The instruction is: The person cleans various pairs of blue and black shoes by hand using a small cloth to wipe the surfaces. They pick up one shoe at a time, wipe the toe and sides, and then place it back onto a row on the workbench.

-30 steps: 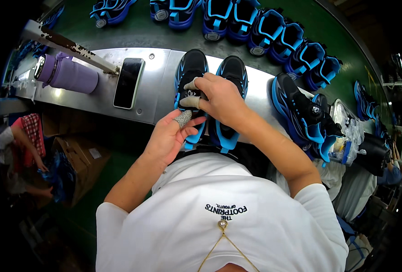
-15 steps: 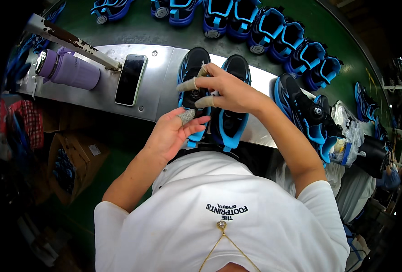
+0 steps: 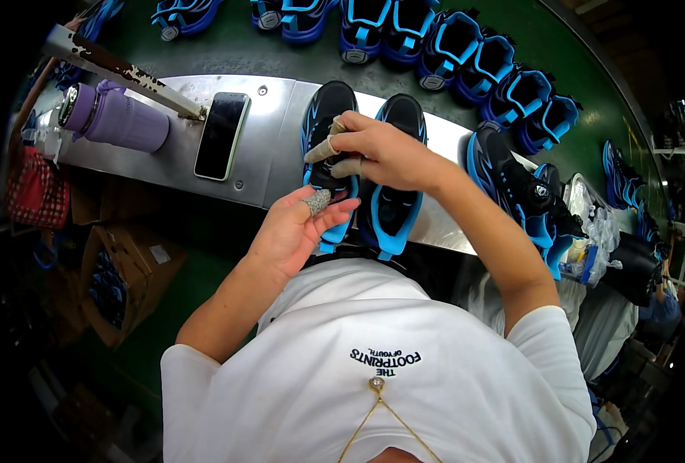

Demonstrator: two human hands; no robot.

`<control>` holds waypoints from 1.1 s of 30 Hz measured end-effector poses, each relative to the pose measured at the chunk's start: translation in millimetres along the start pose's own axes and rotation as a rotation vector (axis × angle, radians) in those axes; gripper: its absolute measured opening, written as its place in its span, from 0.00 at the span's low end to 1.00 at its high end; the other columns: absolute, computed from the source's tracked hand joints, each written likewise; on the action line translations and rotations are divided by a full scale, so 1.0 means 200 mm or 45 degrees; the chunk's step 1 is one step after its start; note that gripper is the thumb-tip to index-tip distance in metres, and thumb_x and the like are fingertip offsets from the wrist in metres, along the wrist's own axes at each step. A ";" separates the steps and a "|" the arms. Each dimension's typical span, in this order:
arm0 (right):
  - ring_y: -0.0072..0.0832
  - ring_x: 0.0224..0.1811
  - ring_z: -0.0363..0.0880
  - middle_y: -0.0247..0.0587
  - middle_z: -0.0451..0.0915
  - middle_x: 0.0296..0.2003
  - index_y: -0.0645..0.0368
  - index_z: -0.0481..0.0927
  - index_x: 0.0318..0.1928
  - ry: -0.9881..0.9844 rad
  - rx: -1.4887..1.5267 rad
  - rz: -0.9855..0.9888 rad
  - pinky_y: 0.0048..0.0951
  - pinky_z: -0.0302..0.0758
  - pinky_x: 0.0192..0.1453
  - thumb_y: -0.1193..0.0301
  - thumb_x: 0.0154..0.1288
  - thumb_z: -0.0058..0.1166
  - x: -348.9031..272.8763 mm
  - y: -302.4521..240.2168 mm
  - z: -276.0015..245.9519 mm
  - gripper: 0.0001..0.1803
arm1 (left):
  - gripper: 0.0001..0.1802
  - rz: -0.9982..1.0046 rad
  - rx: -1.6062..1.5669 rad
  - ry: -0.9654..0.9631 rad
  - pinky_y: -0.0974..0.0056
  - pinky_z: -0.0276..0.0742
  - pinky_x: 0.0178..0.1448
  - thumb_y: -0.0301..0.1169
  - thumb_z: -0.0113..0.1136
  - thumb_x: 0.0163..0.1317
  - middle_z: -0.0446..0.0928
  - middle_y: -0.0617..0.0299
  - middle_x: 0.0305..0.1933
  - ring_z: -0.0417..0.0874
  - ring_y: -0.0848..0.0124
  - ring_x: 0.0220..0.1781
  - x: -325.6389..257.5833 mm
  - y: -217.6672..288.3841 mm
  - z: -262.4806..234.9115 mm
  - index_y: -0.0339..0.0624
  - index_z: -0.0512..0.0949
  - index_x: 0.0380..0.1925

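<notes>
A black and blue sneaker (image 3: 334,99) lies on the metal bench ledge with its toe pointing away from me. My right hand (image 3: 395,157), with pale covers on several fingers, reaches over its middle, the fingers curled down on the upper. What sits right under those fingertips is mostly hidden. At the near end, my left hand (image 3: 287,230) grips the tongue and collar area between its fingers and a thumb in a grey textured cover. Close on the right lies the matching sneaker (image 3: 404,116), partly behind my right hand and touched by neither grip.
On the ledge's left are a phone (image 3: 222,137), a purple tumbler (image 3: 126,122) and a worn metal post (image 3: 126,71). Several sneakers (image 3: 450,50) line the green surface beyond. More shoes (image 3: 512,174) and clear plastic bags (image 3: 601,224) are at right; a cardboard box (image 3: 145,266) stands low left.
My right fingers have drawn closer together and curled lower on the sneaker. My left hand stays at its near end with little shift. A red checked bag shows more fully at far left.
</notes>
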State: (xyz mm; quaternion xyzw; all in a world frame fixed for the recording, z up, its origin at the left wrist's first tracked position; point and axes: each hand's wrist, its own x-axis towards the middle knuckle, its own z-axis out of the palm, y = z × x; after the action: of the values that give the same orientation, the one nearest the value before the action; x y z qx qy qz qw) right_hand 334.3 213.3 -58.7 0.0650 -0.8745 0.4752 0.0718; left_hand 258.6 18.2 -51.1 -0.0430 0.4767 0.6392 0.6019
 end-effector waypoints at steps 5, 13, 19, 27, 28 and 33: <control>0.39 0.37 0.78 0.41 0.74 0.31 0.56 0.82 0.39 0.438 -0.350 0.238 0.36 0.75 0.42 0.72 0.61 0.60 -0.02 -0.04 0.16 0.06 | 0.16 0.014 -0.054 -0.059 0.65 0.82 0.53 0.20 0.44 0.69 0.74 0.43 0.54 0.78 0.55 0.59 -0.01 -0.03 0.00 0.22 0.69 0.54; 0.29 0.38 0.72 0.36 0.68 0.34 0.44 0.82 0.55 -0.200 0.043 0.266 0.28 0.74 0.49 0.73 0.57 0.64 -0.03 -0.07 -0.05 0.23 | 0.15 0.005 -0.072 -0.046 0.67 0.83 0.51 0.20 0.43 0.67 0.73 0.41 0.55 0.77 0.53 0.60 -0.02 -0.02 0.00 0.23 0.69 0.51; 0.40 0.38 0.78 0.43 0.76 0.34 0.55 0.82 0.44 0.498 -0.271 0.263 0.37 0.76 0.41 0.70 0.55 0.66 -0.09 -0.15 0.19 0.15 | 0.15 0.101 -0.024 -0.089 0.67 0.81 0.51 0.19 0.44 0.65 0.75 0.45 0.53 0.79 0.57 0.57 -0.04 -0.08 0.03 0.25 0.70 0.51; 0.41 0.37 0.80 0.48 0.81 0.36 0.49 0.79 0.58 0.484 -0.648 0.257 0.39 0.78 0.44 0.46 0.62 0.58 0.05 -0.03 -0.32 0.30 | 0.20 0.871 2.093 -0.332 0.50 0.70 0.56 0.37 0.61 0.61 0.72 0.39 0.46 0.74 0.46 0.51 -0.15 -0.07 0.09 0.50 0.78 0.54; 0.45 0.42 0.80 0.50 0.81 0.40 0.48 0.79 0.58 0.472 -0.768 0.414 0.41 0.76 0.48 0.40 0.60 0.55 0.12 -0.03 -0.41 0.34 | 0.26 0.716 2.270 -0.384 0.49 0.68 0.53 0.47 0.60 0.60 0.71 0.37 0.43 0.72 0.45 0.45 -0.12 -0.08 0.09 0.54 0.77 0.58; 0.47 0.51 0.79 0.52 0.82 0.42 0.45 0.75 0.63 0.130 -1.158 0.757 0.40 0.76 0.49 0.26 0.50 0.51 0.52 0.28 -0.61 0.48 | 0.30 0.128 2.371 -0.642 0.47 0.76 0.52 0.55 0.53 0.63 0.75 0.33 0.46 0.80 0.42 0.48 0.06 0.01 0.30 0.53 0.71 0.61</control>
State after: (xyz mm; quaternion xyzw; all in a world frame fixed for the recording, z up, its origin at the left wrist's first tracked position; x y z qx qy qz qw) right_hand 230.2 341.3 -20.7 -0.2459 -0.9679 0.0515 -0.0026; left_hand 284.3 67.4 -25.4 0.6104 0.6506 0.0205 0.4514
